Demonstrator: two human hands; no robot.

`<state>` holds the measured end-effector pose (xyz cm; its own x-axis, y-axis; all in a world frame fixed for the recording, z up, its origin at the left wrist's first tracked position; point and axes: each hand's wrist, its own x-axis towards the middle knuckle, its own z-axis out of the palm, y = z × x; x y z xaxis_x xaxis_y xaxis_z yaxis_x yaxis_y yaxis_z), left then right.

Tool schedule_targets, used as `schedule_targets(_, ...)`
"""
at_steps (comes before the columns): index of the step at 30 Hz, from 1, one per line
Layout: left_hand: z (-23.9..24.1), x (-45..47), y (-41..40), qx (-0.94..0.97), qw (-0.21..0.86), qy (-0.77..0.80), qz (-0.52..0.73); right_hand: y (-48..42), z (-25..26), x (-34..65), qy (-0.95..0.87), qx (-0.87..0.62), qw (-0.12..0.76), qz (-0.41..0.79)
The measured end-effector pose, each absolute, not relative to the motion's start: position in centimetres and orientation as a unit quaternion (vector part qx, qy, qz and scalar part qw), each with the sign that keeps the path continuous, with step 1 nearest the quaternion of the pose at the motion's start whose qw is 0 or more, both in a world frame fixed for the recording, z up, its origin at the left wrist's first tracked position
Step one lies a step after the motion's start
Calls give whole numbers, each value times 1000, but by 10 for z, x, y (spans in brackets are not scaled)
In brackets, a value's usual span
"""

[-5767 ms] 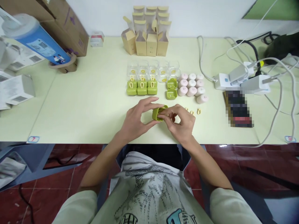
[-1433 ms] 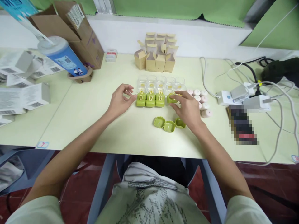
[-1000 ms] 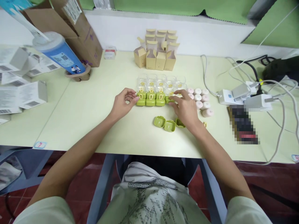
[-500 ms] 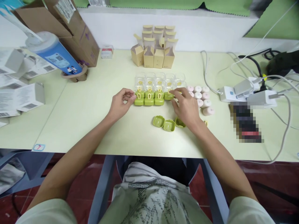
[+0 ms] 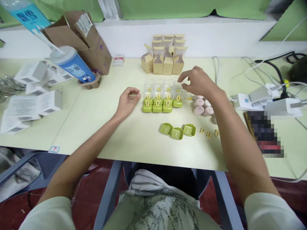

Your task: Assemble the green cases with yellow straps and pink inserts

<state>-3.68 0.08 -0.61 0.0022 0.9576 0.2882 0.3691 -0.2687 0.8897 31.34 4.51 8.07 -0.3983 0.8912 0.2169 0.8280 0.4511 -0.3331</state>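
My left hand (image 5: 127,102) rests on the pale table (image 5: 100,127) just left of a block of green boxes with yellow loops (image 5: 157,105); its fingers are curled in and nothing shows in them. My right hand (image 5: 196,83) hovers above the right end of a row of clear cases (image 5: 159,88), fingers bent and apart, holding nothing I can see. Nearer me lie three open green trays (image 5: 177,132) and three small yellow loops (image 5: 208,133). Pink rounded pieces (image 5: 200,110) sit partly hidden under my right forearm.
Small kraft cartons (image 5: 165,60) stand at the back. A cardboard box (image 5: 83,35), a blue cylinder (image 5: 72,64) and white barcode boxes (image 5: 35,102) fill the left. A power strip with cables (image 5: 263,95) and a blurred item (image 5: 266,134) lie right.
My right hand left the fourth green box in the back row and rose back toward the clear cases. My left hand drew slightly off the row. The view shifted.
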Motion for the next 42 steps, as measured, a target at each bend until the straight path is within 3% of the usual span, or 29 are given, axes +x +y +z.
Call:
schedule_targets(4,-13,-33,52,628,348,477,508,56,69,287,-841,-492,207,87)
schedule_targets(8,-30,-19,85,632,360,464,506,59,58,262,-862,-475,167,64)
schedule_targets(11,-24,-14,89,682,291,475,474,63,50,257,-867,-472,152,44)
schedule_targets(15,23,-14,83,793,126,474,361,65,45,259,-864,-482,139,34)
schedule_targets(19,65,-3,80,866,108,432,227,64,49,260,-862,-490,129,23)
schedule_targets(23,64,16,81,888,85,412,186,64,54,263,-862,-493,115,31)
schedule_targets(34,43,30,80,896,72,395,190,62,55,263,-871,-480,100,32)
schedule_targets(42,70,8,77,876,77,436,191,56,82,281,-855,-489,159,67)
